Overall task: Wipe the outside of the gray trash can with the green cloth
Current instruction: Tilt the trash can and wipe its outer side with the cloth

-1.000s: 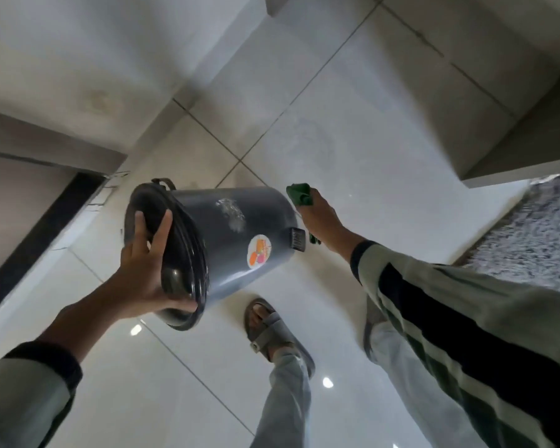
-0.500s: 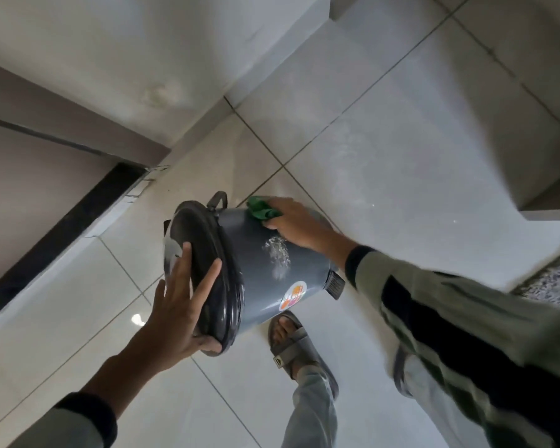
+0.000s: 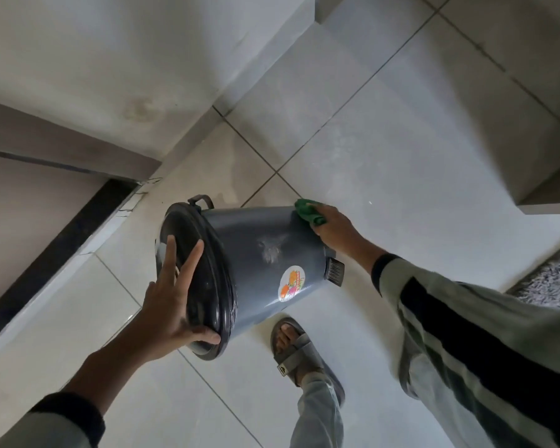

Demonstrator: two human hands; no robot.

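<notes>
Pale floor tiles (image 3: pixel 401 163) lie under the gray trash can (image 3: pixel 265 253), held tipped sideways in the air. Left hand (image 3: pixel 171 305) spreads open-fingered against its black lid (image 3: pixel 204 286), thumb hooked under the rim. Right hand (image 3: pixel 333 227), fingers closed, presses the green cloth (image 3: pixel 306 211) on the can's bottom end; a sandalled foot (image 3: pixel 293 347) stands below.

Large pale glossy floor tiles (image 3: pixel 401 176) with thin dark grout lines meet an off-white wall (image 3: pixel 110 59) bearing a faint brownish stain (image 3: pixel 139 108), a black strip (image 3: pixel 62 250) at its left base and a shaggy gray rug (image 3: pixel 553 279) at right
</notes>
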